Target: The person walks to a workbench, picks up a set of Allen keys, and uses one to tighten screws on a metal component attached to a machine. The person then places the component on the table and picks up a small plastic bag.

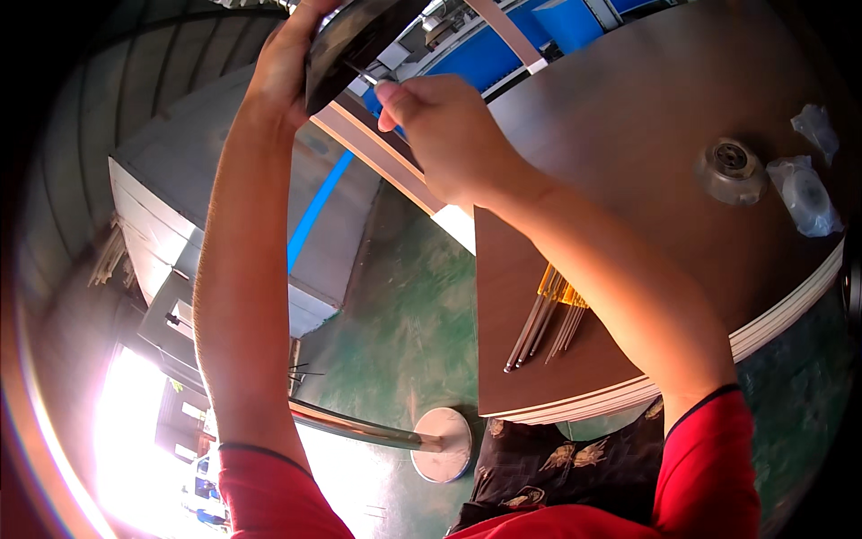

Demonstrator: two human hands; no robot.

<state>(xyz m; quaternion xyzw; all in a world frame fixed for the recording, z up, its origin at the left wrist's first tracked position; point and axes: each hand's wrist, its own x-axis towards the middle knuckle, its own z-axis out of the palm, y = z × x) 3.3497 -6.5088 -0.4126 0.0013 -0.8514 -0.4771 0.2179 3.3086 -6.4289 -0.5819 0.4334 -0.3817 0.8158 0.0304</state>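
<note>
Near the top edge, my left hand (285,67) grips the side of a dark, glossy, plate-like piece (346,54), held up and tilted; its top is cut off by the frame. My right hand (449,135) is closed, thumb and fingers pinching a slim metal tool (365,75). That tool's thin end points at the dark piece's face and seems to meet it. The tool's exact kind is hidden in my fingers. Both forearms reach up and forward, the right one passing over a brown board.
The brown board (628,108) tops a stack at the right. On it lie thin metal rods (532,328) with yellow wrapping, a round metal part (732,171) and a plastic-wrapped part (805,196). A pole with a round base (443,445) stands on the green floor (409,296).
</note>
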